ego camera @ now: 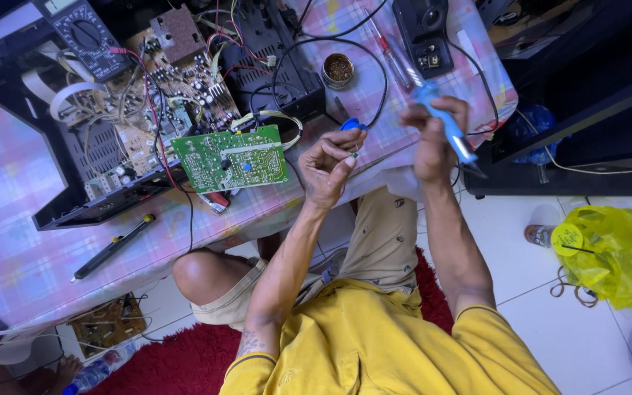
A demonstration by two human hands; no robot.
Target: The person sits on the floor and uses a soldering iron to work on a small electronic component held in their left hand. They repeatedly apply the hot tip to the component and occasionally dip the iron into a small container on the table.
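Fist-gripped, a blue soldering iron (448, 128) sits in the right hand (433, 143), tip pointing away from the green circuit board (232, 157).
Left hand (330, 168), just right of that board, pinches a tiny part (355, 153) up close, clear of the cluttered table (9, 241).

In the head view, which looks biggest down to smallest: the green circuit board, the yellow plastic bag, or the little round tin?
1. Green circuit board and yellow bag: look alike, too close to rank.
2. Round tin, clearly smallest.
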